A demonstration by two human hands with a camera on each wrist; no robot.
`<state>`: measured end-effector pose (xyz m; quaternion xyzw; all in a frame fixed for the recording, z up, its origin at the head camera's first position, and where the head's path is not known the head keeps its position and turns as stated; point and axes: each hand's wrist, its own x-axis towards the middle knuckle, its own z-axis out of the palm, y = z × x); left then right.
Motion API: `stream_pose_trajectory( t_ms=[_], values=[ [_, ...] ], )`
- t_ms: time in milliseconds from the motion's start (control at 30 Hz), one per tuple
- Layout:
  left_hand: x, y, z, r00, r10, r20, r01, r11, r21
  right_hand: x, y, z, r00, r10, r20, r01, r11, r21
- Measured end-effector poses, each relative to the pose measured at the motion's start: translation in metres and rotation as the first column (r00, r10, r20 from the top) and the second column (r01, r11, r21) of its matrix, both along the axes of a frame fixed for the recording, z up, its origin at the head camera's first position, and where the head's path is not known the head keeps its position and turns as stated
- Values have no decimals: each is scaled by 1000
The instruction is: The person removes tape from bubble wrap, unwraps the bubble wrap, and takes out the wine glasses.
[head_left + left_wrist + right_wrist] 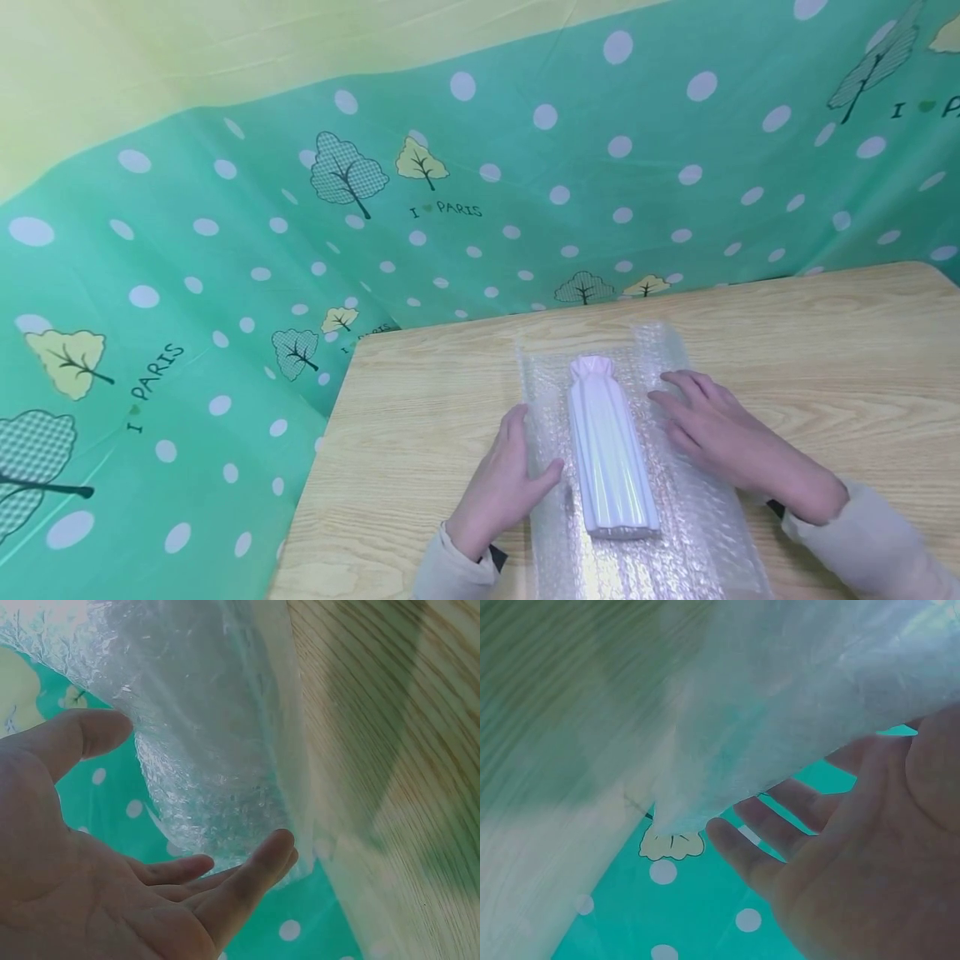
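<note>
A white fluted vase (pixel 611 454) with a gathered neck lies on its side on a sheet of bubble wrap (pixel 693 533), its neck toward the far table edge. My left hand (pixel 506 479) is at the sheet's left edge, thumb spread toward the vase. Its fingers look fairly straight against the bubble wrap (pixel 202 750) in the left wrist view. On the other side, my right hand (pixel 723 433) touches the right part of the sheet with loosely bent fingers. In the right wrist view, its fingertips (pixel 731 836) meet the lower edge of the wrap. Neither hand grips the vase.
The sheet lies on a wood-grain table (pixel 405 433), which extends to both sides. Behind and left of the table hangs a green cloth (pixel 247 200) with white dots and printed trees. Light sleeves (pixel 862 533) cover both forearms.
</note>
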<state>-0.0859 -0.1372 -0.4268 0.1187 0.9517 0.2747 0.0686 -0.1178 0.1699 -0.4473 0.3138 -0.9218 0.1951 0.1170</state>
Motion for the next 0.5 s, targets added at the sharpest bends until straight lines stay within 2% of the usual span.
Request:
stream_pose_trajectory(
  t_ms=[300, 500],
  values=[
    [-1, -1, -2, 999, 22, 31, -22, 1000, 17, 0, 6, -3, 993, -46, 106, 44, 999, 21],
    [-2, -1, -4, 999, 30, 21, -31, 999, 25, -1, 11, -6, 996, -42, 83, 40, 999, 29]
  ],
)
